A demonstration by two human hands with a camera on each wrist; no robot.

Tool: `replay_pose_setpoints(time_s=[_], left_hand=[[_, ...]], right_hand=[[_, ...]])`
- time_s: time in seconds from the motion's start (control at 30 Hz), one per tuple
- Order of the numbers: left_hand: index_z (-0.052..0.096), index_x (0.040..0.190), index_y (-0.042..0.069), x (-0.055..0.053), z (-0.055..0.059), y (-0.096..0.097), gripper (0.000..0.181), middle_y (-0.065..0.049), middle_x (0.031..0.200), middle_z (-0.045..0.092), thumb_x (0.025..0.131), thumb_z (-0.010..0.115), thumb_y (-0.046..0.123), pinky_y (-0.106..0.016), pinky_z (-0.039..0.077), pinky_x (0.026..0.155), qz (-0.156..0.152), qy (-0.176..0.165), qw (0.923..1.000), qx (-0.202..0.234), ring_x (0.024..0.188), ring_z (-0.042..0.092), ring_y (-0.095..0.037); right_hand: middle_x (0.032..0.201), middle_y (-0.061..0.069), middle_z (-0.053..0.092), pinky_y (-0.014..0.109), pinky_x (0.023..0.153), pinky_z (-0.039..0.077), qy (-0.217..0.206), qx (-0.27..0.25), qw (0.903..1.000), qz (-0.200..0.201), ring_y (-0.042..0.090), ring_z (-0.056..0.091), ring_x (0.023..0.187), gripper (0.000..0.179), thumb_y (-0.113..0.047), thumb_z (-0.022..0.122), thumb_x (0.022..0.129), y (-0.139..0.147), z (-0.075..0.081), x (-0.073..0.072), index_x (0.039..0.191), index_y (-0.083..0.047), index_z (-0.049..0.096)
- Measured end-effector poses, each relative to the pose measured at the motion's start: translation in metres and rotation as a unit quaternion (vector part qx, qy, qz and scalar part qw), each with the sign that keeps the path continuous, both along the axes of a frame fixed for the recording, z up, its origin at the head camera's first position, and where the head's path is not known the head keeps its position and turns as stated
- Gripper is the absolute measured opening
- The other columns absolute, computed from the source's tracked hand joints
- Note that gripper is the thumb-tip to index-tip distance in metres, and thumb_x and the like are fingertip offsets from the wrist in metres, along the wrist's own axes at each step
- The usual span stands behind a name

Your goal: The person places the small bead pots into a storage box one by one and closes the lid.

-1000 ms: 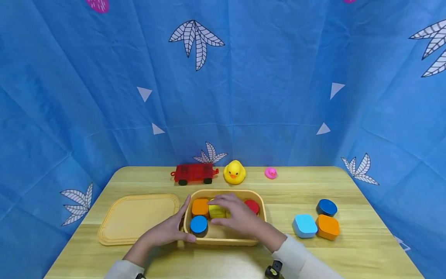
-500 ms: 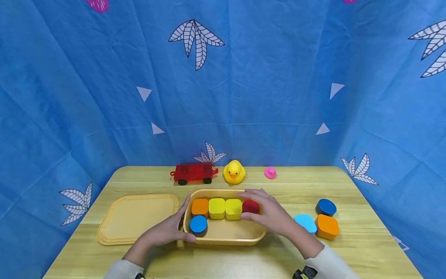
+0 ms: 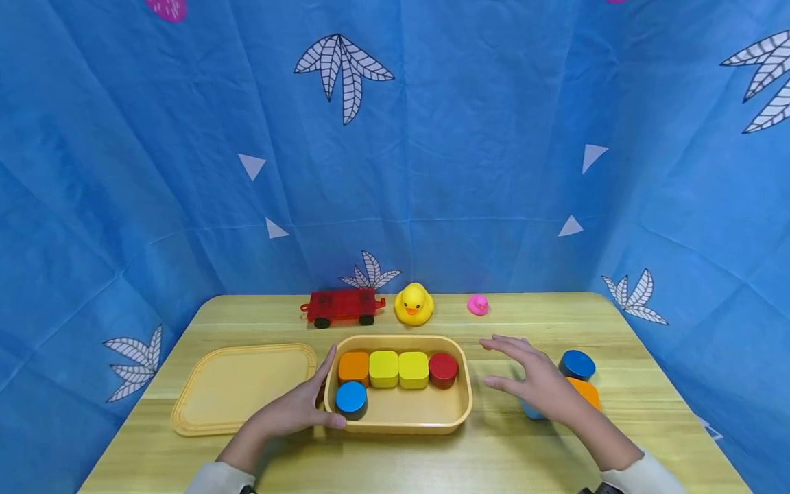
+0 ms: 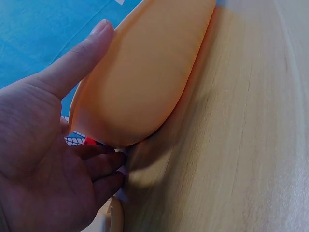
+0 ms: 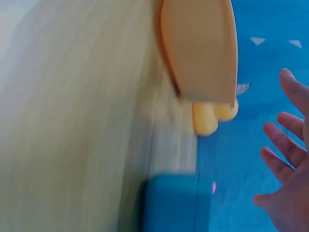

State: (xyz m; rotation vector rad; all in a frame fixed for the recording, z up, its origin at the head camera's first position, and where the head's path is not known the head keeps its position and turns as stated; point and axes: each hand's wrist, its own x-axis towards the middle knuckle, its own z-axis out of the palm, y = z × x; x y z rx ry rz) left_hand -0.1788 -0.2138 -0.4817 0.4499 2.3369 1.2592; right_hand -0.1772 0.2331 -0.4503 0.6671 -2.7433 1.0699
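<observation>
My left hand (image 3: pixel 296 410) holds the left end of a yellow-tan plastic box (image 3: pixel 407 412), thumb along its front wall and fingers around the end. Inside, an orange rounded block (image 3: pixel 354 368), two yellow blocks (image 3: pixel 398 369) and a round red block (image 3: pixel 443 369) line the back wall. A round blue block (image 3: pixel 352 399) sits at the front left. Right of the box, my right hand (image 3: pixel 537 381) hovers with spread fingers and nothing in them. Beneath it a light blue block (image 3: pixel 531 410) is mostly hidden, beside an orange block (image 3: pixel 586 392) and a round dark blue block (image 3: pixel 577 364).
A tan lid (image 3: pixel 247 387) lies flat left of the box. Along the back edge stand a red toy wagon (image 3: pixel 343 306), a yellow rubber duck (image 3: pixel 414 304) and a small pink duck (image 3: pixel 478 305). A blue printed cloth (image 3: pixel 407 171) hangs behind the table.
My right hand has moved from above the box to the right, over the loose blocks, uncovering the yellow and red blocks. The left hand and the box stay in place.
</observation>
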Motion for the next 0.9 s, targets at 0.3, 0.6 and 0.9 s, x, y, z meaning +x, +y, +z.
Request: replay_pose_setpoints(time_s=[0.3, 0.6, 0.9], left_hand=[[-0.013, 0.166, 0.025, -0.001, -0.001, -0.001, 0.124, -0.018, 0.173, 0.004, 0.088, 0.081, 0.047, -0.063, 0.023, 0.122, 0.000, 0.009, 0.9998, -0.015, 0.156, 0.016, -0.045], [-0.012, 0.166, 0.025, -0.002, 0.000, 0.000, 0.125, -0.018, 0.173, 0.002, 0.087, 0.081, 0.048, -0.064, 0.022, 0.122, 0.002, 0.007, 0.9998, -0.018, 0.156, 0.014, -0.045], [-0.011, 0.166, 0.026, 0.000, 0.000, 0.002, 0.124, -0.017, 0.173, 0.002, 0.087, 0.081, 0.047, -0.065, 0.022, 0.122, 0.006, 0.000, 0.9998, -0.017, 0.156, 0.013, -0.045]], right_hand=[[0.147, 0.015, 0.058, 0.071, 0.101, 0.043, -0.002, 0.021, 0.9995, -0.025, 0.045, 0.050, 0.136, 0.061, -0.035, 0.080, 0.091, 0.033, -0.007, 0.009, 0.144, -0.015, 0.060], [0.145, 0.020, 0.058, 0.074, 0.107, 0.030, -0.017, 0.019, 0.9996, -0.009, 0.044, 0.063, 0.107, 0.063, -0.030, 0.081, 0.090, 0.057, -0.012, 0.013, 0.144, -0.007, 0.059], [0.145, 0.028, 0.056, 0.078, 0.111, 0.019, -0.043, 0.050, 0.9978, 0.005, 0.055, 0.044, 0.136, 0.077, -0.040, 0.087, 0.080, 0.070, -0.017, 0.018, 0.141, -0.001, 0.060]])
